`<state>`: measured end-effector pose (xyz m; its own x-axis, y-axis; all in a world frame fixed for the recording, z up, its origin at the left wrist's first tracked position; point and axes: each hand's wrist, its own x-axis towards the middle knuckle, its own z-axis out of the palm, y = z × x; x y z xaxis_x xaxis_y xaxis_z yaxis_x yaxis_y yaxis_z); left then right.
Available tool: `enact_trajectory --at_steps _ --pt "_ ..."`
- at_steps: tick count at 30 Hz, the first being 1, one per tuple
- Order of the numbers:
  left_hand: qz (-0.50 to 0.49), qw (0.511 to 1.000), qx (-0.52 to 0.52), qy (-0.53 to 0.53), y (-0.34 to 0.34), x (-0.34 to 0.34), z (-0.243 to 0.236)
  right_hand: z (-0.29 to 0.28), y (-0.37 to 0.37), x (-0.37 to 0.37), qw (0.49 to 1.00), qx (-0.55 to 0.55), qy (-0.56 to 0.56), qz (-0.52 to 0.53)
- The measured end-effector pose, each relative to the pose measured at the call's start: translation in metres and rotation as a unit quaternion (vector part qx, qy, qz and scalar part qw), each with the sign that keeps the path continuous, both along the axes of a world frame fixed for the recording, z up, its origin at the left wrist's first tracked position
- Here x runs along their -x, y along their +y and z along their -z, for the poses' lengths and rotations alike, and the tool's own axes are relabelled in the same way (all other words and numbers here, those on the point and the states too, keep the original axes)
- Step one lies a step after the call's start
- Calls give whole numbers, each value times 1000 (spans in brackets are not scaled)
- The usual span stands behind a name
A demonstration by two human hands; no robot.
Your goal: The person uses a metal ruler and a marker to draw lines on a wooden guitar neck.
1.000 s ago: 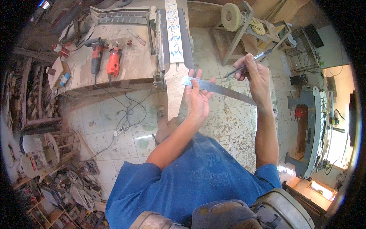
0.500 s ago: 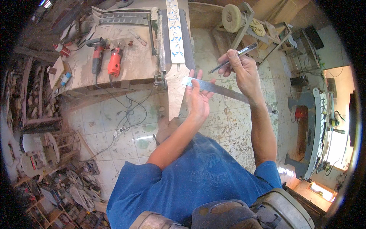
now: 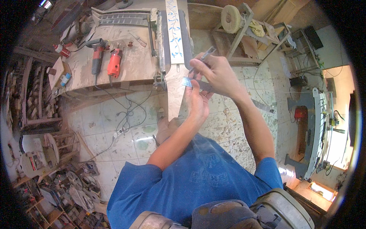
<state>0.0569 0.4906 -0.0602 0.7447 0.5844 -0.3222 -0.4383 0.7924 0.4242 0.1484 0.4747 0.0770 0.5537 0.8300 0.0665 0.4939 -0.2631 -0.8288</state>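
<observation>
A pale wooden guitar neck (image 3: 175,93) points toward me, its flared headstock reaching past the bench edge. Along its upper part lies a whitish fingerboard (image 3: 176,49) with a blue vine pattern. My left hand (image 3: 198,104) pinches a steel ruler (image 3: 263,106) near one end, with that end lying on the headstock's right edge. The ruler runs off to the right beneath my right wrist. My right hand (image 3: 219,74) grips a dark pen (image 3: 208,53), slanted down to the headstock beside the ruler. Fingers partly hide the pen's tip, so contact cannot be made out.
Two red power tools, an angle grinder (image 3: 98,57) and a second one (image 3: 114,64), lie on the dusty workbench (image 3: 137,70). A vise-like clamp (image 3: 163,42) flanks the neck. Cables (image 3: 127,114) trail over the tiled floor. A buffing wheel (image 3: 231,19) stands at the far right.
My right hand has moved left and slightly down with the pen, from out over the floor to the headstock edge. My left hand and the ruler hold nearly the same place.
</observation>
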Motion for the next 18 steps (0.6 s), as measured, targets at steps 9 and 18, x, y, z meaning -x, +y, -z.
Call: enact_trajectory --at_steps 9,18 --pt "-14 1000 9 4 -2 0 2 24 21 2 994 53 -83 -53" --pt "-15 999 16 26 -2 0 -2 20 24 3 989 56 -111 -78"
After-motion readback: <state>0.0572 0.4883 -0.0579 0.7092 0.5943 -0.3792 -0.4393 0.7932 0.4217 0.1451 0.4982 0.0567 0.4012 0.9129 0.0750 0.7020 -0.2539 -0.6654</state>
